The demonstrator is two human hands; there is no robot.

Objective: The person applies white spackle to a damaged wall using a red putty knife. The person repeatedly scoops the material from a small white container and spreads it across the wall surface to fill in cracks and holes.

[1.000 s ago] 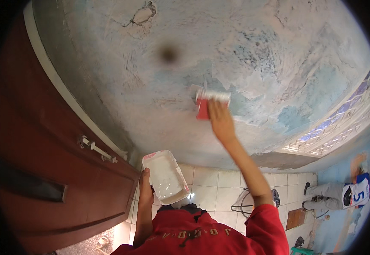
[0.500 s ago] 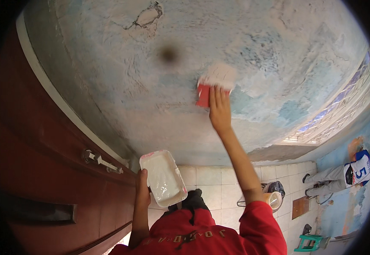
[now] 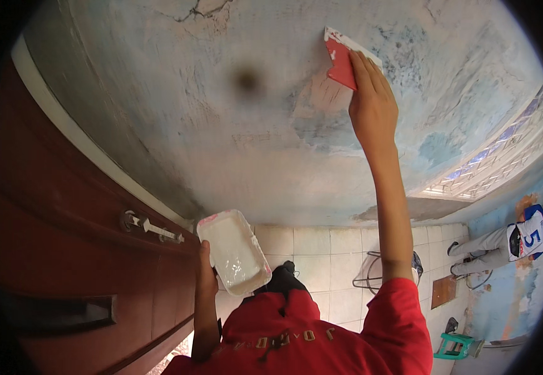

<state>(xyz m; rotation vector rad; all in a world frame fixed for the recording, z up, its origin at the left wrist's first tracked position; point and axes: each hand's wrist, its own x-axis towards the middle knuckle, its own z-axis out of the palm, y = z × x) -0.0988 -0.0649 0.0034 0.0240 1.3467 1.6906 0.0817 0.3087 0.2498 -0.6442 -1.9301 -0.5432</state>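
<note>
Right hand [image 3: 371, 106] has its fingers flat and together on the back of a red scraper [image 3: 341, 62], pinning it against the patchy blue wall [image 3: 221, 137]. The scraper's white edge runs slantwise just past the fingertips, up and away from the arm, near the wall's upper edge by some cracked plaster. Just below the blade is a paler smeared patch [image 3: 322, 97]. Left hand [image 3: 206, 275] is well apart, low by the brown door [image 3: 65, 262], wrapped around the edge of a white tray [image 3: 234, 250] with filler in it. Nothing sits between blade and wall.
</note>
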